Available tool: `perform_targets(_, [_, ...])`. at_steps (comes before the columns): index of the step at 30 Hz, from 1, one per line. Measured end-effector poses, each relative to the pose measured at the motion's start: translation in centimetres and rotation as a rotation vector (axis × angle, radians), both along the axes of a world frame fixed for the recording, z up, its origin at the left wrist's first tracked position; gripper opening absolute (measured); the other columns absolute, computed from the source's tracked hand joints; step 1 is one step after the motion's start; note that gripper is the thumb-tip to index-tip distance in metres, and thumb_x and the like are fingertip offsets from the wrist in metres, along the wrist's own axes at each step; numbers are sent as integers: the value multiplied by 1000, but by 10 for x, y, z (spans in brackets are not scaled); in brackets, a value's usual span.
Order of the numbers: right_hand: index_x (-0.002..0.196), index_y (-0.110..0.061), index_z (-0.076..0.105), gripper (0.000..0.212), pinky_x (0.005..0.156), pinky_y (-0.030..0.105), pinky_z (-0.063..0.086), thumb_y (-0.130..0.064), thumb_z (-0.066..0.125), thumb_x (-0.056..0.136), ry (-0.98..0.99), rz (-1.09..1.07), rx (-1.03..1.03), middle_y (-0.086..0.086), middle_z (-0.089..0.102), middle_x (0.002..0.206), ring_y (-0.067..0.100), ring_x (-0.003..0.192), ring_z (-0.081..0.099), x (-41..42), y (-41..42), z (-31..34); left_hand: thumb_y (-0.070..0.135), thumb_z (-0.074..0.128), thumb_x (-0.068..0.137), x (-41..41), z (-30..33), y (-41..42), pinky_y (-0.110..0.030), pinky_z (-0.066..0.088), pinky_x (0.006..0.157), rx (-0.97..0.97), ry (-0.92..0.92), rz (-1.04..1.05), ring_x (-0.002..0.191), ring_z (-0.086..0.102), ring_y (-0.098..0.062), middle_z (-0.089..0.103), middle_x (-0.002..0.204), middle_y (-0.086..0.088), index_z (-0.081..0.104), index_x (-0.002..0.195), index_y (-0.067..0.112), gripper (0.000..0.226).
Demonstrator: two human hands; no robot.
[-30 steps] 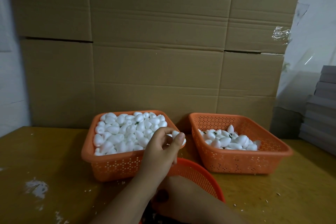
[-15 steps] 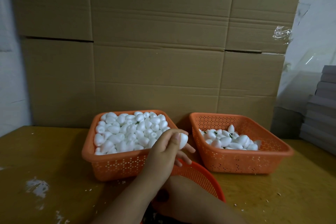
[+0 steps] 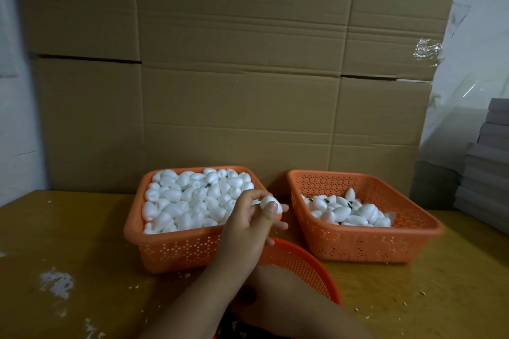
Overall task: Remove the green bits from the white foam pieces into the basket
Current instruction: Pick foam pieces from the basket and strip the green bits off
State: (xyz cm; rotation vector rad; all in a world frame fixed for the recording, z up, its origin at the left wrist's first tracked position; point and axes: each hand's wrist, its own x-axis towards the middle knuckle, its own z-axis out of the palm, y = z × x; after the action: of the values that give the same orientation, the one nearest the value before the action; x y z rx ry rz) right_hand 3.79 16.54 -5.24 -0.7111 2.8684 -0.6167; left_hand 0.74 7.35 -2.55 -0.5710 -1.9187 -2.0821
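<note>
Pinching one white foam piece (image 3: 271, 203) btwn thumb and fingertips, the left hand (image 3: 248, 231) hovered just above the round basket (image 3: 300, 264), probably so any green bit pulled off would drop straight in. Whether that piece carried green couldn't be told. Right hand (image 3: 278, 294) sat low inside the round basket w/ the left forearm across it; its fingers were hidden, so grip state unknown. Behind-left of the round basket stood the full tray (image 3: 170, 250), heaped w/ foam pieces, likely one stock. Behind-right, the sparser tray (image 3: 366, 242) held fewer pieces, some w/ green bits (image 3: 349, 204) showing. Which tray fed the job vs. took cleaned pieces wasn't clear.
</note>
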Motion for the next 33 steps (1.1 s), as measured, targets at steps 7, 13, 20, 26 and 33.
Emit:
perform_targets(7, [102,-17,71,21,79,22,50,-21,63,83,386,34,-255,-4,68,104,6,93,60,-2,1,6,23,57,97,1,0,-2,-29,50,58,89,58,90,77,71,-17,75,92,0,58,96,30,8])
perform_targets(13, [89,-26,66,5,70,26,52,-27,62,88,459,-246,-591,-16,69,83,2,78,64,-2,5,16,22,63,94,0,1,-4,-18,53,71,97,166,250,81,69,-6,70,89,15,61,88,36,15])
perform_targets(20, [78,-13,65,11,63,26,49,-13,62,89,268,-485,-979,1,67,71,10,64,60,-11,21,27,20,52,98,-2,-2,-7,-41,55,87,-31,145,343,103,64,-12,65,113,20,61,107,38,22])
perform_targets(26, [82,0,66,10,54,15,45,-6,59,88,146,-519,-1077,5,66,65,6,52,56,-15,26,27,38,58,93,-1,-1,-6,-25,49,67,-82,180,316,73,65,-4,67,88,25,62,94,41,6])
perform_targets(33, [84,-2,68,13,52,12,45,-10,60,89,146,-503,-1071,-1,63,59,3,52,56,-14,27,27,56,66,79,-4,-4,-6,-14,39,52,-55,146,236,50,50,3,59,57,17,56,83,40,19])
